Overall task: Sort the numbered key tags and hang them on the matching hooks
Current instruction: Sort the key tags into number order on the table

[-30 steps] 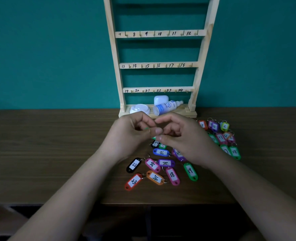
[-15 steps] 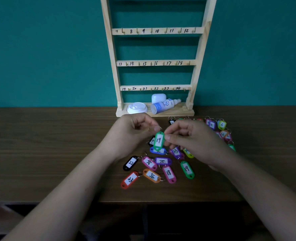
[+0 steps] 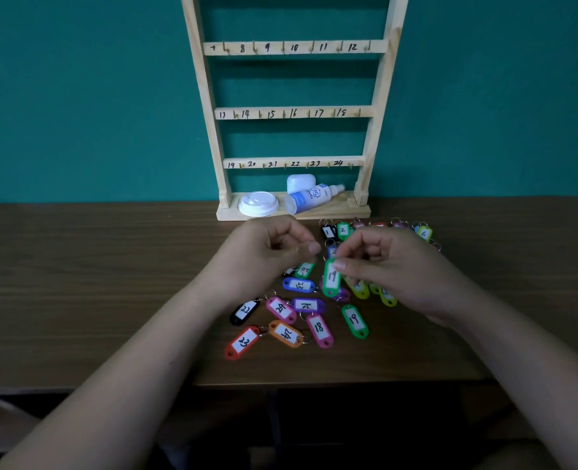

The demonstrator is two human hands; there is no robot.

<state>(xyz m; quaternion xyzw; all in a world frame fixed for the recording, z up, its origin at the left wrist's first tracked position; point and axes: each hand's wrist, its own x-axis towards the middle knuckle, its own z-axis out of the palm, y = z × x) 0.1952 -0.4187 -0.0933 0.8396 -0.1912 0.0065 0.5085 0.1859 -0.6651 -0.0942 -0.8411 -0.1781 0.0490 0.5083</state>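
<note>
Green tag 19 [image 3: 331,279] near-vertical, ring end up, in pinch grip of right hand [image 3: 399,266]; grip of left hand [image 3: 267,249] indeterminate.

**Fig.** One wooden rack [image 3: 209,106], three numbered rails [image 3: 294,47] showing, six hooks [image 3: 254,49] per rail. On the rack's base: one white lid [image 3: 259,204], one spray bottle [image 3: 309,198], one white case [image 3: 300,182]. In front of the rack: two hands, left hand [image 3: 267,252] and right hand [image 3: 392,266]; one held green tag [image 3: 331,278]; over a dozen loose key tags [image 3: 320,329], some hidden beneath the hands.

Plain indoor room, home or office; cannot tell which. Dark wood desk [image 3: 77,283] stands against a teal wall [image 3: 77,96]. Spray bottle [image 3: 309,198] and cup lid [image 3: 259,204] lie on the hook rack [image 3: 294,47] base at the desk's far edge.
</note>
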